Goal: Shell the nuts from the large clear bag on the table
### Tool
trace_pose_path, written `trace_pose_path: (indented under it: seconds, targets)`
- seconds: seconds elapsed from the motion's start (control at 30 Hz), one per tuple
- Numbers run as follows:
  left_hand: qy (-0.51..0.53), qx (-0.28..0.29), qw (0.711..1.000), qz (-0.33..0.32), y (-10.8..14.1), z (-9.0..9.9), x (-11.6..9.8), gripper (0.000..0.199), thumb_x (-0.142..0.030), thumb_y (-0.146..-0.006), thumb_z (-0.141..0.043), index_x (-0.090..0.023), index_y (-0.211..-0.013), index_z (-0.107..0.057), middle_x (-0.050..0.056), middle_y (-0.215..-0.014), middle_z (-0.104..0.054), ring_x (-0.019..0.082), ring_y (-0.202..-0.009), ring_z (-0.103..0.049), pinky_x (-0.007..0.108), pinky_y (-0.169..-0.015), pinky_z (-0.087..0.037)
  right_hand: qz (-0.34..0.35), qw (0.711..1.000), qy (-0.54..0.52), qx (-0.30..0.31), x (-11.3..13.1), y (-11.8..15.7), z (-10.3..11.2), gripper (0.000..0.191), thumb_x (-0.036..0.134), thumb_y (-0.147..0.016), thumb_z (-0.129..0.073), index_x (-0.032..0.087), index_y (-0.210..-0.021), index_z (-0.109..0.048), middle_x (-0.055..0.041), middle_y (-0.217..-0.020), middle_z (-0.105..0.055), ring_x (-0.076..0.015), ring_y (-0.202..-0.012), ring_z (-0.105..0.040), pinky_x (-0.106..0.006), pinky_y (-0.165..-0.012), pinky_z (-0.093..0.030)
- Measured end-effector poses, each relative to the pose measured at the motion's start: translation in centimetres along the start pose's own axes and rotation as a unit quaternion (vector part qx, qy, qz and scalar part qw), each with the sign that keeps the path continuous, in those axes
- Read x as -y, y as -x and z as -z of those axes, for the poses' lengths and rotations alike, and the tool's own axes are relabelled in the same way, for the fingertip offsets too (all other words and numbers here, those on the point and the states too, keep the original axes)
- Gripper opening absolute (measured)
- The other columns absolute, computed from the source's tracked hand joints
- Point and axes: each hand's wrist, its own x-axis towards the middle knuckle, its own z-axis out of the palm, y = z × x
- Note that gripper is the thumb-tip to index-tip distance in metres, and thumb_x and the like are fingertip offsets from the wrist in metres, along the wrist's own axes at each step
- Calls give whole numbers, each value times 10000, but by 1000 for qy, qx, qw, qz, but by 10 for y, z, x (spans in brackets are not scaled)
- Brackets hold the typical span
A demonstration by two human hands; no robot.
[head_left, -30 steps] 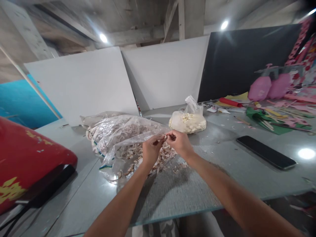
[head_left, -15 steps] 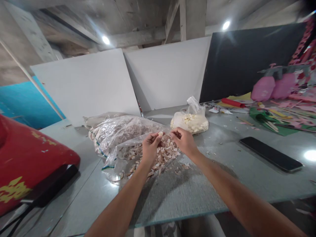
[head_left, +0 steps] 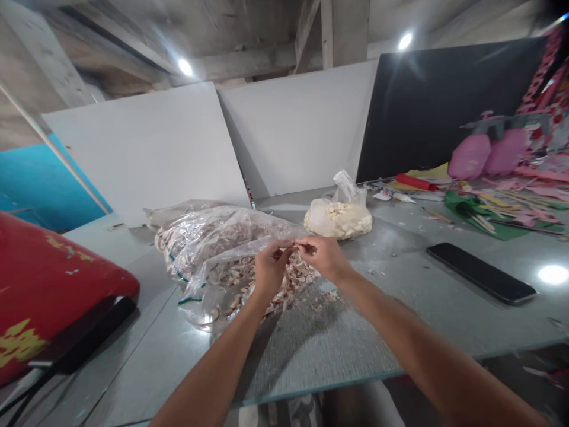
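My left hand (head_left: 270,267) is closed in a pinch over the shell pile, around a small pale kernel that the fingers now mostly hide. Against its fingertips, my right hand (head_left: 323,255) is also pinched shut; what lies between its fingers is too small to make out. Below both hands, broken beige-brown shells (head_left: 249,284) spill from the mouth of a large clear plastic bag (head_left: 213,228). Just behind the right hand stands a smaller clear bag of pale kernels (head_left: 340,218), its top gathered upward.
A black phone (head_left: 480,273) lies on the grey table (head_left: 320,350) at right. Red casing with a dark cable (head_left: 62,290) occupies the left. White boards (head_left: 302,130) and a black board lean behind. Pink bottles (head_left: 471,157), sticks and paper scraps crowd the far right.
My right hand has moved left, so the fingertips of both hands now meet. The pale kernel, plainly visible in the left fingertips before, is now mostly covered. The view has shifted slightly.
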Motion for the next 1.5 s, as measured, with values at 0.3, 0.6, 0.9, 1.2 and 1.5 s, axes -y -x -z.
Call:
trace_pose_path:
  seconds: [0.3, 0.6, 0.9, 1.2, 1.5]
  targets:
    - [-10, 23, 1000, -15, 2, 0, 0, 201, -323, -710, -647, -168, -828, -699, 45, -779, -681, 97, -543, -539, 208, -523, -429, -50, 994, 97, -22, 5, 2, -8, 224, 147, -702, -516, 164, -872, -661, -61, -826, -687, -171, -748, -616, -257, -692, -453]
    - [179, 21, 979, 94, 2, -7, -9, 287, -345, -581, -747, -122, -738, -659, 4, -637, -625, 79, -493, -520, 219, -503, -462, -116, 990, -53, -65, 3, -3, 2, 205, 243, -714, -499, 134, -802, -648, -32, -673, -658, -129, -604, -584, -216, -572, -439]
    - [222, 69, 968, 98, 3, -6, -8, 409, -378, -704, -654, -175, -1050, -570, -19, -711, -581, 59, -518, -510, 194, -498, -461, -166, 944, -284, -13, 6, -1, 0, 193, 277, -725, -519, 129, -804, -613, -25, -636, -638, -126, -567, -591, -231, -555, -489]
    - [209, -44, 974, 75, -4, 3, -10, 359, -368, -711, -648, -193, -1014, -565, 12, -862, -629, 51, -508, -512, 201, -502, -472, -185, 945, -265, -48, -9, -4, -1, 198, 294, -733, -515, 131, -787, -612, -25, -605, -624, -133, -547, -582, -255, -565, -499]
    - [259, -59, 960, 86, -7, 3, -8, 316, -312, -619, -730, -155, -871, -620, -30, -644, -589, 44, -478, -487, 175, -483, -446, -66, 998, -9, -15, -7, -1, 5, 286, 161, -773, -423, 183, -893, -682, -59, -870, -624, -114, -650, -550, -225, -622, -425]
